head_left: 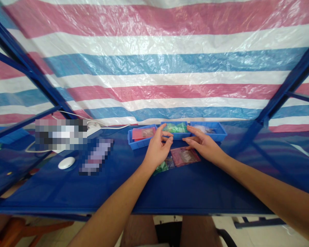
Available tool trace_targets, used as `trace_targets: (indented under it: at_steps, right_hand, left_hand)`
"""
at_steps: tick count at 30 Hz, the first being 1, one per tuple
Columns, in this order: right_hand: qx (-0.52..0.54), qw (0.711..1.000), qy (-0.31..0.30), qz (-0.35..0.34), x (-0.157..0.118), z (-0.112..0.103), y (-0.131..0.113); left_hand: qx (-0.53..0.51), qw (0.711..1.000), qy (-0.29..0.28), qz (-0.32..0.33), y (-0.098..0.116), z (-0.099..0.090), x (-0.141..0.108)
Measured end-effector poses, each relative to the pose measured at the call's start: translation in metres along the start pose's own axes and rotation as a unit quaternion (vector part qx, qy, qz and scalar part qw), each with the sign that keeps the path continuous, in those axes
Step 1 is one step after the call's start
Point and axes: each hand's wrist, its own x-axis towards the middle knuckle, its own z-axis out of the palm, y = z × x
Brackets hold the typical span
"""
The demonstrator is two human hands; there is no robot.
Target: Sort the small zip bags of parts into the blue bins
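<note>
Blue table: flat, glossy.

Bins, in a row at far side: L bin w/ red-pink stock; mid bin w/ green stock; R bin w/ clear stock.

L hand: half open, fingers bent, thumb apart from index; no grip seen. R hand: loosely open, index tip nr. mid/R bin rims, thumb at far edge of pink packet; contact unconfirmed, nothing seen held.

Pink packet: flat on table, in front of mid bin and R bin. Est. light, limp, slippery film; contents prob. stiffer, fragility unk. Rec. hold: pinch corner or near edge, off the contents; film may cling to table.

Green packet: on table, just L of pink packet, partly hidden by L hand. Est. light, soft. Rec. hold: near edge.
</note>
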Motion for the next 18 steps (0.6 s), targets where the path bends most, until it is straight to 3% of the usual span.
trace_targets:
  at_steps: [5,10,12,16,18]
  right_hand:
    - [-0.009,1.000,0.002,0.001,-0.003,0.002,-0.005]
    - [-0.126,0.988,0.017,-0.085,-0.012,0.005,-0.026]
    - [-0.189,0.971,-0.045,-0.137,-0.016,0.008,-0.035]
    - [-0.242,0.908,-0.241,-0.241,-0.025,0.019,-0.046]
    - [-0.253,0.885,-0.289,-0.264,-0.029,0.024,-0.047]
  left_hand:
    - [0.011,1.000,0.002,0.003,0.002,-0.001,0.000]
    - [0.015,1.000,0.009,-0.005,0.006,-0.002,0.001]
    - [0.011,1.000,0.014,-0.010,0.009,-0.002,0.001]
    - [0.000,1.000,0.022,-0.006,0.012,-0.002,0.000]
    - [-0.004,1.000,0.024,-0.003,0.012,-0.003,0.000]
